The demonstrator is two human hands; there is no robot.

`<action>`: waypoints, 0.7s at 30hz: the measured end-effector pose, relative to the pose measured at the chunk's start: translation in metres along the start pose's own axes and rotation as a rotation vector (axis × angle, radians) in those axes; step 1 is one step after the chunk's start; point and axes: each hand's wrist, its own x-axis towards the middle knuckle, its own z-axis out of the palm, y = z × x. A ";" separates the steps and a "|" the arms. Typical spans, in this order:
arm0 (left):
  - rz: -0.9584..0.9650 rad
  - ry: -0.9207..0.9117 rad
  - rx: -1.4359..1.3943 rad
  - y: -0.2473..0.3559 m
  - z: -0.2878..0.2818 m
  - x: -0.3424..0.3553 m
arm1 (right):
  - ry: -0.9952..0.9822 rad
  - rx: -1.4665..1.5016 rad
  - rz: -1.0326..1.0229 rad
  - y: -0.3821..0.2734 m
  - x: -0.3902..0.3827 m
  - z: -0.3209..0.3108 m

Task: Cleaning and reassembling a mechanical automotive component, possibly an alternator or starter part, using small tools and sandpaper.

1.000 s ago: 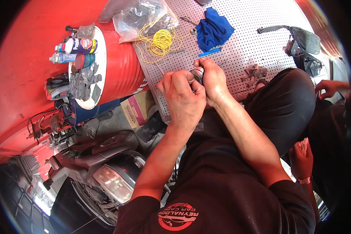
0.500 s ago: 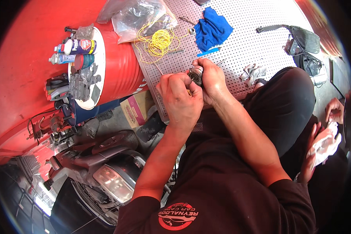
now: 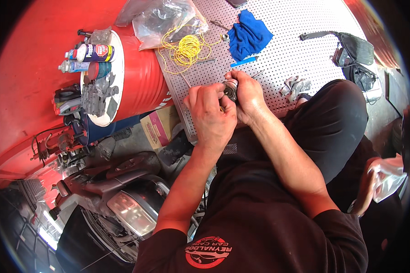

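Left hand point(image 3: 212, 116): centre of the frame, fingers curled shut against the near side of a small round metal part, back of the hand toward the camera
Right hand point(image 3: 248, 98): just right of the left hand, closed around the far side of the same part, thumb over its top
Round metal part point(image 3: 231, 89): dark grey with a shiny rim, pinched between both hands, held just above the near edge of the perforated sheet; mostly hidden by the fingers
Perforated metal sheet point(image 3: 296, 41): pale, full of small holes, filling the upper middle and upper right of the frame
Blue cloth point(image 3: 249, 34): crumpled on the sheet, above the hands
Yellow wire point(image 3: 186, 48): loose coil at the upper middle, left of the cloth, partly over a clear plastic bag point(image 3: 161, 20)
Red drum point(image 3: 139, 77): on its side at the upper left, touching the left edge of the sheet
Spray cans point(image 3: 93, 52): lying on the drum's white end, far upper left
Cardboard box point(image 3: 157, 127): small, below the drum, left of the left wrist
Grey gloves point(image 3: 295, 85): bunched on the sheet, right of the right hand
Black bag point(image 3: 357, 50): upper right corner of the sheet, well apart from the hands
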 end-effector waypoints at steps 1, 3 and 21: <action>0.064 -0.003 0.057 0.000 -0.001 0.000 | -0.001 -0.001 -0.001 0.001 0.003 -0.002; 0.126 -0.004 0.115 0.002 -0.002 0.000 | -0.009 0.001 -0.036 0.002 0.008 -0.004; 0.056 0.071 -0.025 -0.015 0.001 -0.010 | -0.023 0.014 -0.066 0.003 0.002 -0.005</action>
